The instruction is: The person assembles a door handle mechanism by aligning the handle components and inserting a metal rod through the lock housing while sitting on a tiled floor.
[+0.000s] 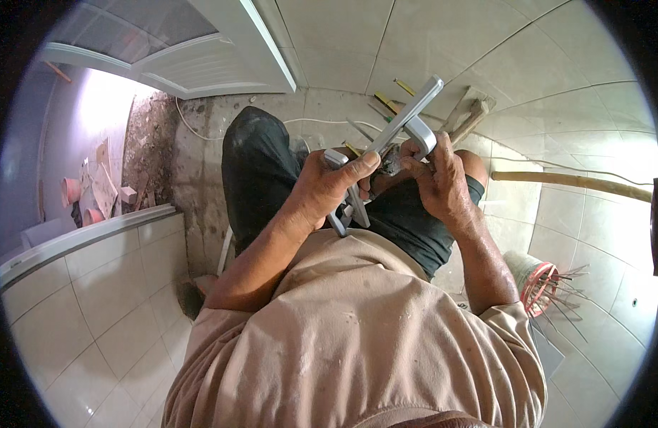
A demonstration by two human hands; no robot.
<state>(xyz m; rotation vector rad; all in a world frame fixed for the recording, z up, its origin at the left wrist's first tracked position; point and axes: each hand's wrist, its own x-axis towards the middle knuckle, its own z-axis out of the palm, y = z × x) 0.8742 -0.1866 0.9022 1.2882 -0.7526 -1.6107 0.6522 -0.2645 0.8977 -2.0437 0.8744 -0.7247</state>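
My left hand (323, 184) is closed around a silver-grey door handle (407, 115) with a long backplate, held slanting up and to the right over my lap. A second door handle (334, 158), similar in colour, is partly covered by the same hand, with its lower end near my shirt. My right hand (443, 182) is closed, its fingers curled at the curved lever of the first handle. Between the hands shows a small dark grey rough thing (391, 161) that I cannot make out. Both forearms are raised in front of my body.
Yellow-handled tools (387, 102) and wood pieces (478, 110) lie on the floor ahead, near a white cable (311, 121). A white panelled door (261, 53) stands at far left, beside rubble (147, 143). At right are a bamboo pole (571, 180) and a bucket with thin rods (530, 274).
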